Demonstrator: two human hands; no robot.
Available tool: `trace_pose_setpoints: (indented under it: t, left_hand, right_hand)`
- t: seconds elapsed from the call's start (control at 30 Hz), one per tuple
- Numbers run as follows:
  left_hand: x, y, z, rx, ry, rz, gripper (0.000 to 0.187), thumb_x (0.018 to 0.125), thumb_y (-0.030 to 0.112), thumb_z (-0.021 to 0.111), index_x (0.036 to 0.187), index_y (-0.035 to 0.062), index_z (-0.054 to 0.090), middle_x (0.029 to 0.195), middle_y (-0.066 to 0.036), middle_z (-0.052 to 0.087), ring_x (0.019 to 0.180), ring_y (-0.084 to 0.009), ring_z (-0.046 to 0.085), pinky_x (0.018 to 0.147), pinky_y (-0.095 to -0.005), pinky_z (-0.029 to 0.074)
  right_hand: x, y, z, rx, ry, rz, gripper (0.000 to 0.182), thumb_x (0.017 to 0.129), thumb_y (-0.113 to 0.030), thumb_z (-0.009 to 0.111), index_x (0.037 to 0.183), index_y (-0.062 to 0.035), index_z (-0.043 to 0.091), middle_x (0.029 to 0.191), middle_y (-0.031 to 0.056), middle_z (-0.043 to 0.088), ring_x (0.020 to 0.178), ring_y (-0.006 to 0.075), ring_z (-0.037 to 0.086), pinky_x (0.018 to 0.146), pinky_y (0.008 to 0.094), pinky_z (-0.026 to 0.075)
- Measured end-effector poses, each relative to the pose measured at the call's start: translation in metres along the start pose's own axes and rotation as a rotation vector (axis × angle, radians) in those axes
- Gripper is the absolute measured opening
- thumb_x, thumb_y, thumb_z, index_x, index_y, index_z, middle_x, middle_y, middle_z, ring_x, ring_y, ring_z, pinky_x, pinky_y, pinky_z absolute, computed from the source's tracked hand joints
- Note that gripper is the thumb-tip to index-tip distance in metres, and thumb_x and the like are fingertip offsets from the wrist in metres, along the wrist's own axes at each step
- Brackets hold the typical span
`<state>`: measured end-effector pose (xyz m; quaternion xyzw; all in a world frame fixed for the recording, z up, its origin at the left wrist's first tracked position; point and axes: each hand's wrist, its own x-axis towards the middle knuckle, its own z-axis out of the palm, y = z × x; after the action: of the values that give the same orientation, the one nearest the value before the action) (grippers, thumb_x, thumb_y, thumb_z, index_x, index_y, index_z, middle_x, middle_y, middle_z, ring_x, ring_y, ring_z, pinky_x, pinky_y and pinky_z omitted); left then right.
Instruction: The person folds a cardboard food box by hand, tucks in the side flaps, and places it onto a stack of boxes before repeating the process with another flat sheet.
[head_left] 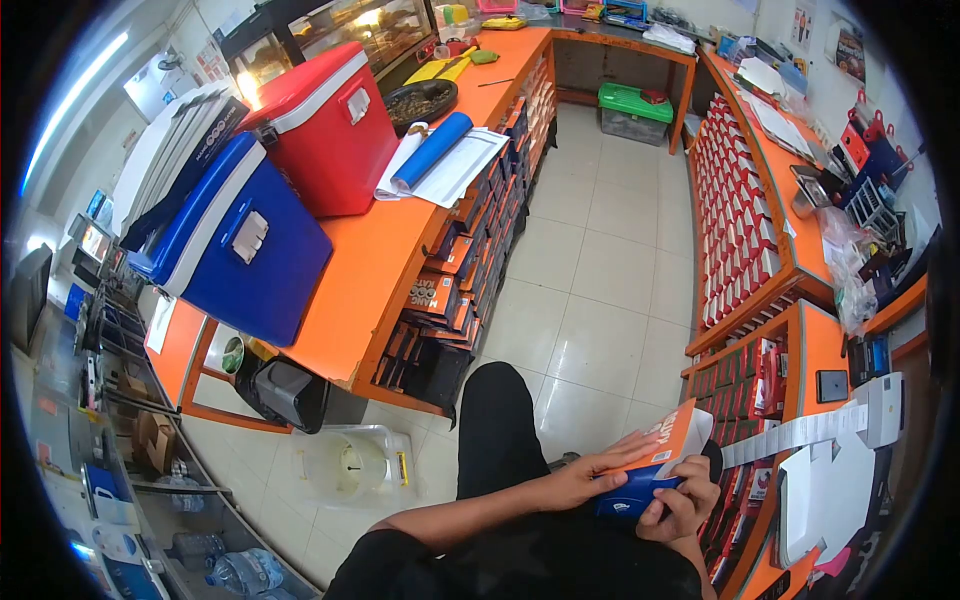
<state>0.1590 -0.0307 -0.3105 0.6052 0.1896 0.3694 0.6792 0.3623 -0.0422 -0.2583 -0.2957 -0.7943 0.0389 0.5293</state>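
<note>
A small cardboard box [668, 443], orange with white lettering above and dark blue below, is held over my lap at the lower right. My left hand [585, 480] grips it from the left, with its fingers laid across the orange face and the thumb at the blue part. The fingers of my right hand [688, 497] are curled around the lower right side of the box. A white flap or panel stands up at its far right end. My right palm is partly hidden.
On the left orange counter [345, 265] stand a blue cooler [240, 245] and a red cooler [335, 140]. Boxes fill the shelves under both counters. A clear plastic bin [400, 440] sits on the floor. At right, a label printer [880, 410] trails a white label strip [800, 432].
</note>
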Motion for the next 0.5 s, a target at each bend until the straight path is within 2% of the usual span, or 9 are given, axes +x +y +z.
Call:
trace_pose_setpoints:
  t: [0.13,0.33,0.4,0.5]
  left_hand:
    - [-0.001,-0.003,0.006,-0.033,-0.021,-0.005,0.068,0.106,0.048,0.048,0.162,0.0130,0.032,0.172,-0.011,0.018,0.160,-0.0308,0.002,0.128,-0.0478,0.005]
    - [-0.002,-0.008,0.009,-0.216,0.047,-0.015,0.076,0.102,0.050,0.056,0.162,0.0094,0.032,0.172,-0.013,0.017,0.160,-0.0303,0.005,0.128,-0.0472,0.011]
    - [-0.003,-0.012,0.011,-0.259,0.279,0.034,0.079,0.099,0.053,0.061,0.160,0.0105,0.036,0.171,-0.015,0.014,0.159,-0.0302,0.010,0.127,-0.0455,0.015]
    - [0.001,0.004,0.019,-0.404,0.319,0.045,0.077,0.095,0.055,0.066,0.155,0.0121,0.043,0.171,-0.017,0.012,0.158,-0.0305,0.014,0.127,-0.0456,0.017]
  right_hand:
    - [0.006,0.000,-0.002,-0.003,-0.022,0.020,0.010,0.082,-0.011,0.063,0.091,-0.0092,0.057,0.098,0.0081,0.039,0.079,0.0255,0.057,0.069,0.0442,0.046]
    - [0.001,-0.002,-0.005,-0.060,-0.038,-0.024,0.013,0.081,-0.011,0.065,0.089,-0.0122,0.055,0.099,0.0066,0.037,0.080,0.0243,0.056,0.070,0.0431,0.046]
    - [-0.006,-0.003,-0.004,-0.082,-0.014,-0.025,0.015,0.080,-0.011,0.066,0.089,-0.0133,0.054,0.100,0.0061,0.036,0.081,0.0235,0.054,0.070,0.0421,0.046]
    - [-0.010,-0.004,0.002,-0.094,0.019,-0.034,0.018,0.079,-0.013,0.068,0.089,-0.0151,0.053,0.101,0.0053,0.034,0.081,0.0222,0.052,0.070,0.0403,0.045]
